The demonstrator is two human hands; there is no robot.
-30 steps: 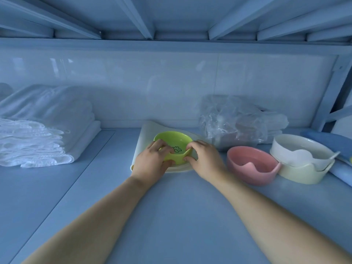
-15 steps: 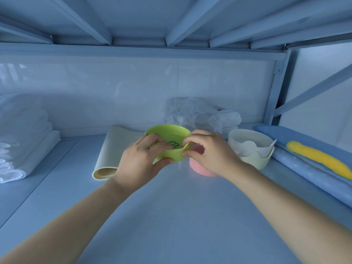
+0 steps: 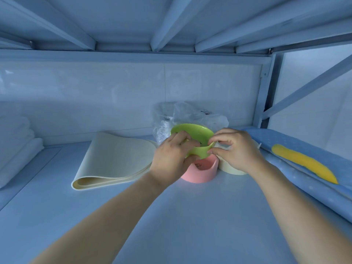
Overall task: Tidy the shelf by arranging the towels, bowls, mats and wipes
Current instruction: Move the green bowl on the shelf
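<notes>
At frame centre, left hand (image 3: 171,159) & right hand (image 3: 236,149) both pinch the green bowl (image 3: 198,136) by its near rim. It's tilted, just above the pink bowl (image 3: 205,170), maybe touching; contact hidden. Cream bowl (image 3: 226,167) sits right of the pink one, folded mat (image 3: 114,161) left.

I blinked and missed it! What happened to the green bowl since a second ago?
The left hand and right hand lifted the green bowl off the mat and carried it right, above the pink bowl. They still grip it. The mat and towels stayed put.
</notes>
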